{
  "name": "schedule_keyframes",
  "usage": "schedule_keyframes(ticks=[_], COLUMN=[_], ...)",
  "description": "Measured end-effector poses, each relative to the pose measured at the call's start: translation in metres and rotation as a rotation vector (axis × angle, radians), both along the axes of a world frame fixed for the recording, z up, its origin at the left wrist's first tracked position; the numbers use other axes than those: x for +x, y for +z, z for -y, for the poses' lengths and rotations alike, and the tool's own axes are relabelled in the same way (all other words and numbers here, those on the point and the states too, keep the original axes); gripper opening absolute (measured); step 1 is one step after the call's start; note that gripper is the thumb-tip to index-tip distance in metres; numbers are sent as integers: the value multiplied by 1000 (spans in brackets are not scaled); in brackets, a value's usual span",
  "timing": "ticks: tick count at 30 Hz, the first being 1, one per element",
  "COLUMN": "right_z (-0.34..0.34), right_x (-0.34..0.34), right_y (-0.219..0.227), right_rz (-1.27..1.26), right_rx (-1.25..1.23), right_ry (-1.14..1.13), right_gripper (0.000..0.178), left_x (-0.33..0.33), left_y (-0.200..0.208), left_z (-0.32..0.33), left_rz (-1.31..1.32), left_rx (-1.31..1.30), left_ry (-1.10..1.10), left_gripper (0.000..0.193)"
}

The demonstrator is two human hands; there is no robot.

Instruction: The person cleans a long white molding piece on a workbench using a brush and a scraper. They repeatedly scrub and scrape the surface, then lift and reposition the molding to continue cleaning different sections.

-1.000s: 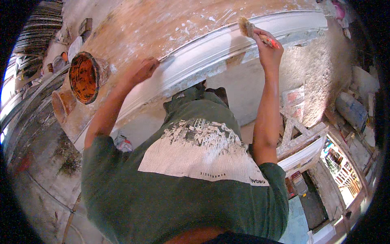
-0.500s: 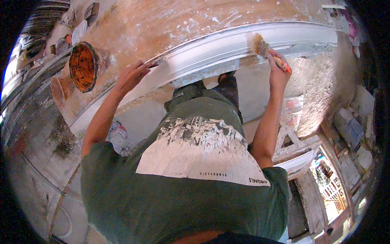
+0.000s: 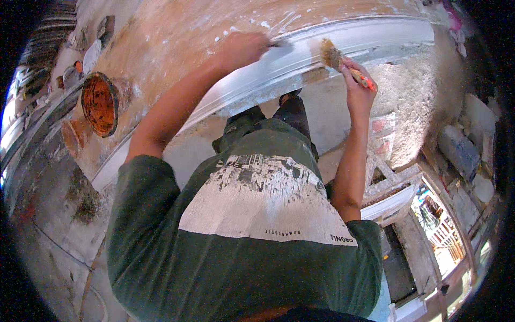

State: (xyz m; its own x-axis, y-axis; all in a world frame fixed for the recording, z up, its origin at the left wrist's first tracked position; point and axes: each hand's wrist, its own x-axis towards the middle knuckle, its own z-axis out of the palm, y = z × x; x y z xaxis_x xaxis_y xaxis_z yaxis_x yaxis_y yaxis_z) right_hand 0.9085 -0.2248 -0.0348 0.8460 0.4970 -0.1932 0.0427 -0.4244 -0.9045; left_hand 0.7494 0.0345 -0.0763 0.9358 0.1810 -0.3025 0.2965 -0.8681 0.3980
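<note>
Over on my far left I've got a dark, ridged stack (image 3: pixel 53 21) up top, with long curved grey strips (image 3: pixel 45 126) sweeping below it. Down the feed, the grey floor (image 3: pixel 48 268) carries a blackish stain (image 3: pixel 85 206) — blotchy, fading at the rim. Swinging my eye right: a rough, pale, sunlit surface (image 3: pixel 410 112), a red-and-white panel (image 3: pixel 383 134) just beside it, and a bluish-grey bulky object (image 3: pixel 458 150) farther out. Something pink (image 3: pixel 453 19) sits high in the corner — too blurred for me to name. Lower right, pale slats (image 3: pixel 448 247) show through a glaring opening (image 3: pixel 426 198).
</note>
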Motion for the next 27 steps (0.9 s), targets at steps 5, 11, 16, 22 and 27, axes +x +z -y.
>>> schedule_keyframes(ticks=[5, 11, 16, 22, 27], right_z=[19, 30, 27, 40, 51], right_x=[-9, -22, -24, 9, 64], right_y=[-1, 2, 9, 10, -4], right_rz=[67, -44, -53, 42, -134], right_rx=[55, -50, -66, -4, 30], right_ry=[-72, -215, -125, -158, -259], right_gripper=[16, 17, 17, 20, 18], left_x=[-126, -47, 78, 19, 78], left_y=[8, -3, -20, -4, -4], left_z=[-32, -10, 25, 14, 27], left_rz=[-44, 81, 158, 21, 108], left_rx=[-103, -86, -104, -132, -139], left_ry=[7, -62, -43, 45, 0], left_gripper=[25, 26, 27, 23, 27])
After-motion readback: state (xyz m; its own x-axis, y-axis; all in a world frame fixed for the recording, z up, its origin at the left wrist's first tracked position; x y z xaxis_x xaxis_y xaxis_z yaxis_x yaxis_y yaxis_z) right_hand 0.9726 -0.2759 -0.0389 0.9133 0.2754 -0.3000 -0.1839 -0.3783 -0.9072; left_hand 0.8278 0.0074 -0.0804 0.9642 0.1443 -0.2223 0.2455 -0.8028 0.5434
